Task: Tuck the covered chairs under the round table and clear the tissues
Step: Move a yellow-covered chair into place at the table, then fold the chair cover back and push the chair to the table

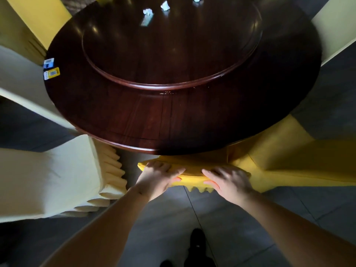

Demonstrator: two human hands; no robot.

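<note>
1. My left hand (pixel 158 177) grips the top edge of the yellow-covered chair (pixel 192 170) in front of me: the fingers (pixel 163 166) lie curled over the top of the backrest and the thumb presses its near face.
2. My right hand (pixel 229 182) grips the same edge further right, fingers spread over the top and thumb on the near face (the picture is slightly blurred here).
3. This chair sits close in at the near rim of the round table (pixel 173 120), its backrest top just below the rim; I cannot tell how far the seat reaches beneath.
4. A pale cream-covered chair (pixel 48 176) stands to my left, pleated skirt toward the yellow one, apart from it.
5. Another yellow-covered chair (pixel 298 157) stands to my right, partly under the table edge.
6. More covered chairs ring the far sides, cream at left and right, yellow at upper left.
7. Three crumpled white tissues (pixel 148 12) lie at the far part of the raised turntable (pixel 173 45), well apart from my hands.
8. Two small stickers (pixel 51 71), one blue and one yellow, sit at the table's left rim.
9. My dark shoe (pixel 197 237) stands on the grey tiled floor (pixel 163 218).
</note>
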